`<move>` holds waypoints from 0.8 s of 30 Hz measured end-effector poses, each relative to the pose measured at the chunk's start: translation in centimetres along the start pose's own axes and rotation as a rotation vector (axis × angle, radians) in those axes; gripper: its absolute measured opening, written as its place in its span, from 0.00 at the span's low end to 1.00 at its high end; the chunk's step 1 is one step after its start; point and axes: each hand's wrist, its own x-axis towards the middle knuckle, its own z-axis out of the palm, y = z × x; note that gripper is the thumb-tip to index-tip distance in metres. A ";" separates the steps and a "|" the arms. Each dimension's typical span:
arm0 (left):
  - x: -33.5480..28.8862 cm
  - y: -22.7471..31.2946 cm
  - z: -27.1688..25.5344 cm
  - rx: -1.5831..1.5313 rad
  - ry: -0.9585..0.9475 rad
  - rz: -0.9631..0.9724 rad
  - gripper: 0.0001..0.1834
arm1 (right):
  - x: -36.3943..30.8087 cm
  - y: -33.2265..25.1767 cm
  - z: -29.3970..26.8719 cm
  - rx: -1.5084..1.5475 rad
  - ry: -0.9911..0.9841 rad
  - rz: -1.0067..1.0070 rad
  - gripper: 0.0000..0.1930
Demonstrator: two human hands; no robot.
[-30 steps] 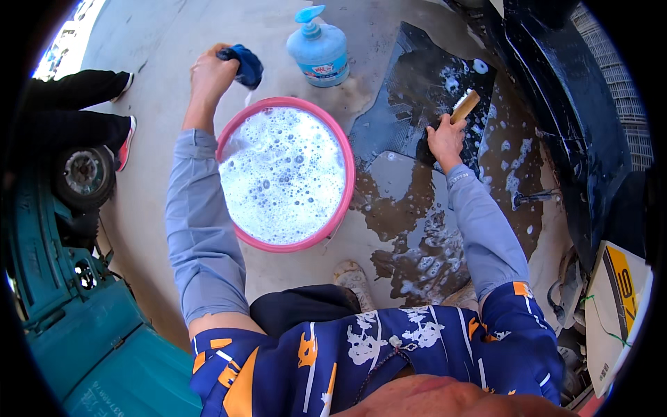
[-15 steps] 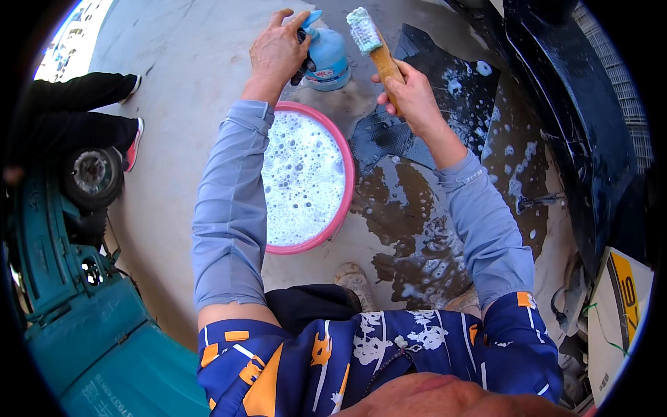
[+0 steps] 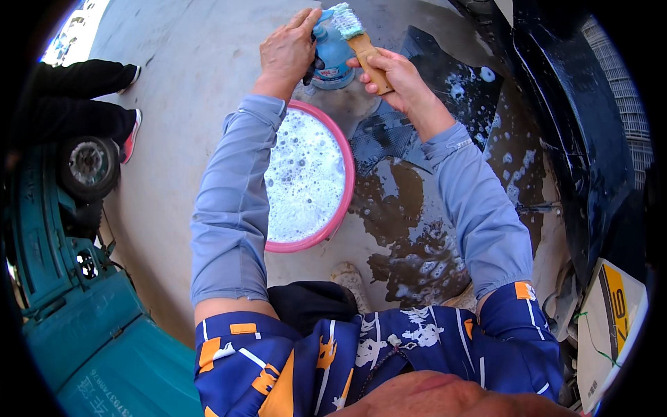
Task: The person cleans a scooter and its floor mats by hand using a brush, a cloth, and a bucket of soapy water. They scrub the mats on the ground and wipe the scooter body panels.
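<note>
A blue plastic bottle is beyond the pink basin, its upper part close to my left hand. The fingers of that hand are bent round its blue top and side; a dark patch beside the bottle is partly hidden. My right hand grips a wooden-handled scrub brush by its handle. The pale bristles, with foam on them, point up and left, right beside the bottle's top. Below my left hand, the pink basin is full of white suds.
A black flat panel with foam lies on wet ground to the right. Dark vehicle bodywork curves along the right edge, above a white-and-yellow box. At left are a teal vehicle with a wheel and a person's legs.
My right hand has brought the brush left and slightly down, so its bristles are now at the bottle's top. My left hand has shifted slightly right.
</note>
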 end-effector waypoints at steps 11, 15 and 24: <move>-0.3 0.4 0.6 0.038 -0.053 -0.034 0.33 | 1.4 0.5 0.5 -0.055 0.001 -0.011 0.19; -0.5 0.0 1.0 0.043 -0.038 -0.019 0.34 | 1.7 0.8 0.6 -0.050 0.011 -0.024 0.19; -0.1 -0.6 1.2 -0.017 -0.082 -0.067 0.34 | 2.0 0.6 0.9 0.011 0.047 0.032 0.19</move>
